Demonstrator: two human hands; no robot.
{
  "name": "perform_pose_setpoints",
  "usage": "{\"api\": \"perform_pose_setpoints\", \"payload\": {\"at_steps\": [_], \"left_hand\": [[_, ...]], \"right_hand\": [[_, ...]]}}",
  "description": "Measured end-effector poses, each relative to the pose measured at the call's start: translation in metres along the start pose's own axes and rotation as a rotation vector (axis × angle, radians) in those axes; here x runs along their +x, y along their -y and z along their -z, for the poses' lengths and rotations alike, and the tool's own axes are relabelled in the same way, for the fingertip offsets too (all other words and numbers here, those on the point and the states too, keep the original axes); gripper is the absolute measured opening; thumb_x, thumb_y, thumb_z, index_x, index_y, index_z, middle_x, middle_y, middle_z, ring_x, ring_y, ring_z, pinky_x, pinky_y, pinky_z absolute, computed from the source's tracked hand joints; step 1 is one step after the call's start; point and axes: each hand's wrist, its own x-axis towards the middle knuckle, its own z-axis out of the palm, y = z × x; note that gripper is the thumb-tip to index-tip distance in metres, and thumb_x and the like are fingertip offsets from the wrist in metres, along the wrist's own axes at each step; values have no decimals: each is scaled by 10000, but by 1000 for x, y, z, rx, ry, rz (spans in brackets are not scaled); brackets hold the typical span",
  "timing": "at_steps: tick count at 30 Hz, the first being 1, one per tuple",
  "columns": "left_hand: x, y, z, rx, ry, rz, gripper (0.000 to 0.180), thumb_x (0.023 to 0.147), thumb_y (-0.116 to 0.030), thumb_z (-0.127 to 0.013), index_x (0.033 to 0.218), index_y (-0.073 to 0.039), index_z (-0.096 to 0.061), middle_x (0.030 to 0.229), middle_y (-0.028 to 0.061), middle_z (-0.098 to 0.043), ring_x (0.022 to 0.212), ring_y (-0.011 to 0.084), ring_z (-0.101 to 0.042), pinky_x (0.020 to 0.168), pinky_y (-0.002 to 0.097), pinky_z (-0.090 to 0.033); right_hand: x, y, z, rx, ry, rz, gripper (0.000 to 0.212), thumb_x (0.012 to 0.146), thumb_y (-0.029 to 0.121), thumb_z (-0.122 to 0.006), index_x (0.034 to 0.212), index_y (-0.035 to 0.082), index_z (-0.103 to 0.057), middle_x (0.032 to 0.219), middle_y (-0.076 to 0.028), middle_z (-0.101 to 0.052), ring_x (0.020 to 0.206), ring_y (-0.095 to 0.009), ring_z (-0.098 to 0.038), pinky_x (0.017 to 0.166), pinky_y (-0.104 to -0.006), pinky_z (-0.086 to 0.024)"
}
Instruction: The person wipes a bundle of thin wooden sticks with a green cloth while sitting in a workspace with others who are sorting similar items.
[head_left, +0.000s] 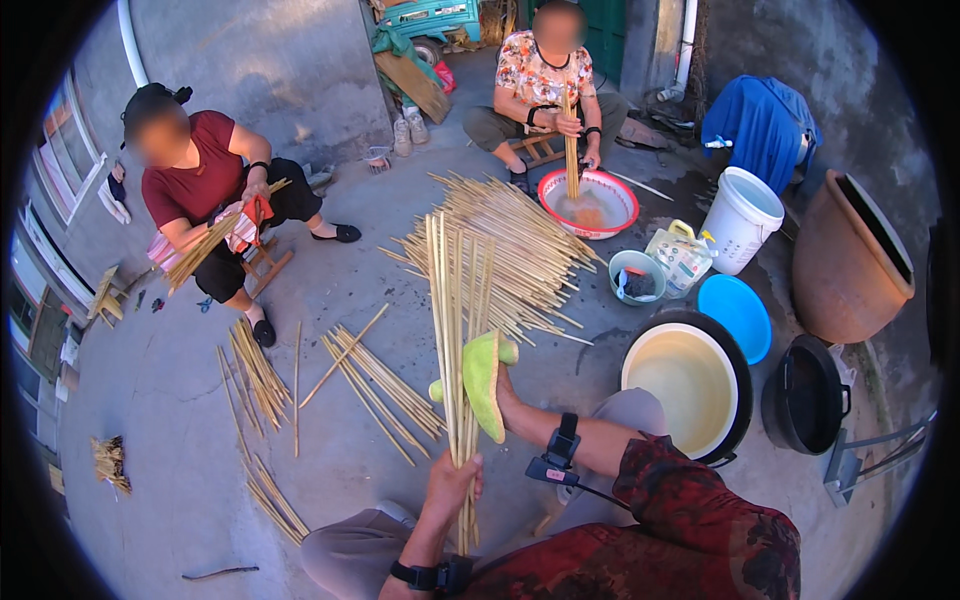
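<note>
My left hand [455, 490] is closed round the lower part of a bundle of long pale stalks [450, 290], which stands nearly upright in front of me. My right hand [508, 402] is mostly hidden by a light green glove-like covering [484, 385]. This covering wraps the same stalks higher up, and a green tip shows on their left side. Beyond the bundle, a wide pile of similar stalks [500, 240] lies on the ground. Smaller groups of stalks [385, 390] lie to the left.
At left a seated person [215, 180] holds stalks and a red cloth. Another person [545, 80] holds stalks upright in a red-rimmed basin [612, 228]. On my right stand a cream basin of water [680, 385], blue basin [735, 318], black tub [805, 395], white bucket [742, 220] and clay pot [845, 270].
</note>
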Motion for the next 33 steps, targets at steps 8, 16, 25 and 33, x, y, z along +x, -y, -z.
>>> {"api": "perform_pose_setpoints", "payload": {"at_steps": [8, 16, 25, 33], "left_hand": [[1, 1, -4, 11, 34, -32, 124, 833, -116, -518, 860, -36, -427, 596, 23, -472, 439, 97, -456, 384, 228, -380], [-12, -6, -1, 143, 47, -75, 123, 833, -115, -509, 859, -28, -426, 592, 23, -461, 445, 94, -449, 395, 231, -381], [-65, -1, 28, 332, 91, 45, 156, 831, -129, -535, 874, -18, -435, 565, 7, -454, 457, 72, -430, 411, 226, -357], [-129, -27, 59, 306, 179, 56, 353, 806, -146, -557, 1144, -85, -472, 745, -24, -546, 535, 43, -435, 439, 187, -362]], "right_hand": [[3, 1, 8, 69, 55, 17, 287, 887, 323, -357, 826, 79, -496, 698, -60, -541, 566, -177, -557, 491, -298, -477], [23, 14, 11, 128, 28, 72, 316, 894, 361, -332, 882, 78, -473, 736, -81, -533, 643, -200, -571, 551, -320, -498], [64, 58, 49, 200, 85, 106, 535, 820, 586, -336, 994, 99, -470, 888, -94, -542, 785, -245, -558, 668, -394, -482], [81, 130, 74, 380, 81, 396, 486, 799, 564, -382, 888, 107, -522, 823, -105, -577, 745, -304, -569, 643, -448, -475]]}}
